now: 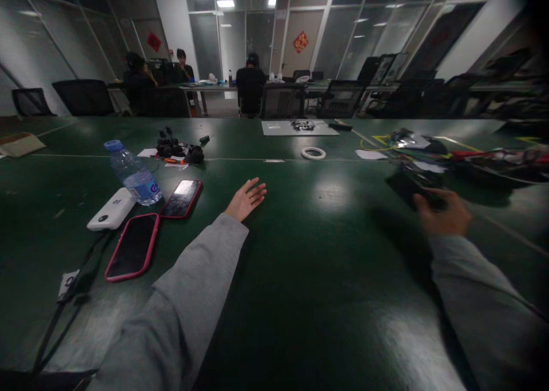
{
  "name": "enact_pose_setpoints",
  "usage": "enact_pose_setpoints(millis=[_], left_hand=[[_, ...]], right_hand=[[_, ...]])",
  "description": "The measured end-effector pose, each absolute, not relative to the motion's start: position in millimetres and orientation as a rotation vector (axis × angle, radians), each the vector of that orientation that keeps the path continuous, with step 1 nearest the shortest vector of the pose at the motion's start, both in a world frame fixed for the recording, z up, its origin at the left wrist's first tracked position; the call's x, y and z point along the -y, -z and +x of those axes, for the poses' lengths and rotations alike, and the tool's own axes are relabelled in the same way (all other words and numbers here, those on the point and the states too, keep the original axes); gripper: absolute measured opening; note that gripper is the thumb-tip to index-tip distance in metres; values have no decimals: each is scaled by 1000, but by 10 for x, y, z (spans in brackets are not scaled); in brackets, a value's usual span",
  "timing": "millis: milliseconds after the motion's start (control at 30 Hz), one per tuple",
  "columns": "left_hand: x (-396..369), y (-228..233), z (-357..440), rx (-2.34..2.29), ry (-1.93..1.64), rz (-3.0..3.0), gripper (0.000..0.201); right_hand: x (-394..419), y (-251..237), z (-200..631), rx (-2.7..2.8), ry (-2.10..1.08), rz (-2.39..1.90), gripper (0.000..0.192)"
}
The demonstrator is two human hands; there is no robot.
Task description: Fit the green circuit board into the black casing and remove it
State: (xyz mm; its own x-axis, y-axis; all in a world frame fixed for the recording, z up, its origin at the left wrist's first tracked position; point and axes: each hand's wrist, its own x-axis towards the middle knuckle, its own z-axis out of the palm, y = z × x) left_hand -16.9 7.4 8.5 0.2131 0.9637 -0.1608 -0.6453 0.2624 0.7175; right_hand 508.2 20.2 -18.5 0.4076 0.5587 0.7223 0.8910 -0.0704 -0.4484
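Right hand [444, 214] curled around a flat black object [407, 186] near the right side of the green table [326, 276], fingers wrapped over its near edge; motion blur there, so what the object is can't be told. Left hand [245, 199] open and empty, palm down, fingers spread flat on the table, grey sleeve stretched out straight behind it. Right forearm, also grey-sleeved, comes in bent from the lower right. Black object sits at the near edge of a pile of cables and parts [433, 151], touching or just beside it. Readable writing: white power bank [112, 210] shows small dark marks that look like "10"; water bottle [134, 172] has a blue label with a round logo, text too small to read. Two phones with red cases, near phone [134, 246] and far phone [182, 198], lie screen-up left of the left hand, screens dark. Tape roll [313, 152] lies further back mid-table, well apart from both hands. Red sign [301, 42] on the back wall, characters not legible. People sit at a far desk.
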Motion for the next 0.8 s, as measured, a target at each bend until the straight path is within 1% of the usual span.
enact_pose_setpoints(millis=[67, 100, 200, 233, 267, 333, 400, 500, 667, 800], left_hand=[[-64, -99, -164, -683, -1211, 577, 39], [-57, -106, -161, -685, -1211, 585, 38], [-35, -113, -142, -674, -1193, 642, 34], [-30, -107, -132, -664, -1182, 671, 33], [-26, -97, -121, -651, -1170, 701, 33], [-27, -68, -99, -626, -1161, 748, 35], [-37, -34, -86, -621, -1174, 779, 39], [-64, -3, -90, -656, -1225, 795, 42], [-98, -10, -131, -710, -1267, 832, 48], [-121, -3, -155, -771, -1289, 838, 48]], right_hand=[[-225, 124, 4400, 1310, 91, -1514, 34], [-211, 93, 4024, 1322, -138, -1392, 37], [-97, 2, 2912, 1156, -896, -1158, 56], [-48, -26, 2589, 1076, -1113, -1078, 58], [-1, -51, 2305, 980, -1287, -991, 57], [76, -89, 1870, 805, -1557, -840, 48], [120, -107, 1605, 654, -1719, -765, 37], [137, -94, 1443, 532, -1832, -720, 28], [109, -31, 1438, 552, -1866, -677, 28], [92, -9, 1438, 701, -1776, -723, 34]])
